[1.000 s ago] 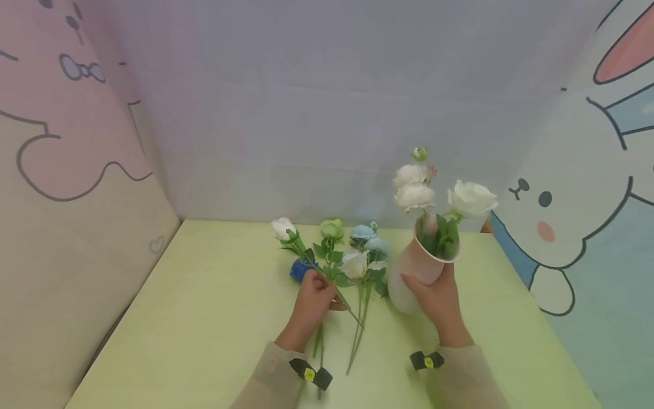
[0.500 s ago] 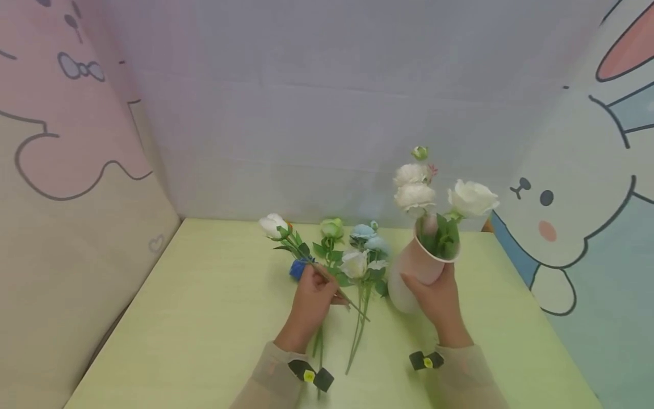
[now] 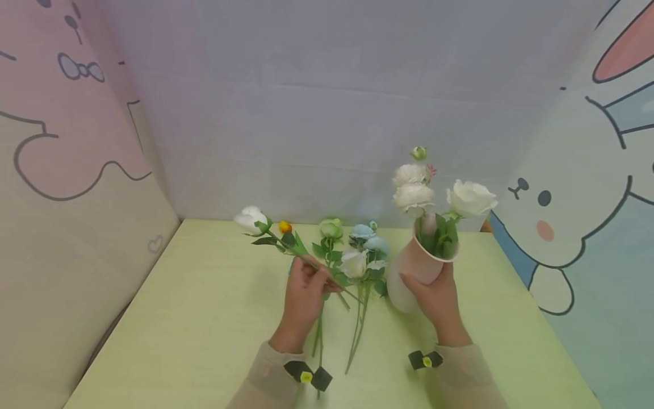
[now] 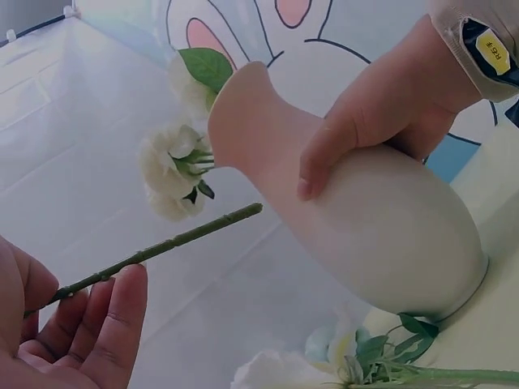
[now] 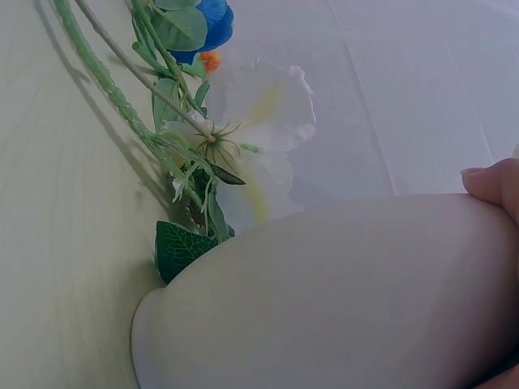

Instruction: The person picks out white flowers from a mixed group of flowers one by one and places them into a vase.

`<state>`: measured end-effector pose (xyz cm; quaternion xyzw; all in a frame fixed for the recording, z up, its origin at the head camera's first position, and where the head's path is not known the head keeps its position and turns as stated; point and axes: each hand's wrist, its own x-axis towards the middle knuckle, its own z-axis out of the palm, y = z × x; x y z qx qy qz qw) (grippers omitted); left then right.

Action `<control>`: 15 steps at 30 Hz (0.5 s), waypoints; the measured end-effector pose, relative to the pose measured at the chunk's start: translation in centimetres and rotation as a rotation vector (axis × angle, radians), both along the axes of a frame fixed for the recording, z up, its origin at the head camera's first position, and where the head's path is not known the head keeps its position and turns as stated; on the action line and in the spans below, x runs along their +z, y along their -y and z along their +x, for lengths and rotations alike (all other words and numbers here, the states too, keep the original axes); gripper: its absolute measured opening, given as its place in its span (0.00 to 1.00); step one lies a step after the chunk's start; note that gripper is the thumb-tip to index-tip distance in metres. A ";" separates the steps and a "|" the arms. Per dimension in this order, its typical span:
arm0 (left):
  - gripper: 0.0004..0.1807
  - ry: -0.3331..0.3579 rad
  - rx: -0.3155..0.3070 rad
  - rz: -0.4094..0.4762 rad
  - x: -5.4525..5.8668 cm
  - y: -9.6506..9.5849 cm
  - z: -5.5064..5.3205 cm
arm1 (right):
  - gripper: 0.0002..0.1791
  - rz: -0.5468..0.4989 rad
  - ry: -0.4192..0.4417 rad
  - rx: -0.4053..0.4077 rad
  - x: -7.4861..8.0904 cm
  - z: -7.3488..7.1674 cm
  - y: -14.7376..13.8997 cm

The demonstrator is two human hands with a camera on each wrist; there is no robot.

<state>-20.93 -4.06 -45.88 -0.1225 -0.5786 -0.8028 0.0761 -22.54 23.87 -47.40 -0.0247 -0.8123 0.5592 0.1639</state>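
My left hand point(image 3: 305, 295) pinches the green stem point(image 4: 174, 241) of a white rose point(image 3: 252, 220), its bloom up and to the left. In the left wrist view the cut end of that stem points at the vase, just short of its neck. My right hand point(image 3: 438, 304) grips a pale pink and white vase point(image 3: 403, 278) round its body, tilting it. Out of the vase's mouth stand a white rose point(image 3: 471, 197) and a stem of cream blooms point(image 3: 413, 196) with green leaves. The right wrist view shows the vase point(image 5: 324, 300) large, with a thumb at its side.
Between the hands lie a white flower point(image 3: 354, 263), pale blue blooms point(image 3: 377, 245) and a green flower point(image 3: 332, 228) on the light table point(image 3: 204, 318). An orange bloom point(image 3: 285, 226) lies behind them. A blue flower point(image 5: 212, 24) is mostly hidden by the left hand in the head view.
The white rose in my left hand has swung left and up, its stem now lying flatter. The orange bloom has come into view. My right hand and the vase have stayed in place.
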 end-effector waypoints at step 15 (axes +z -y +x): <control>0.05 -0.124 -0.003 -0.059 1.1 -1.1 1.2 | 0.58 -0.004 0.003 -0.003 -0.1 -0.1 0.0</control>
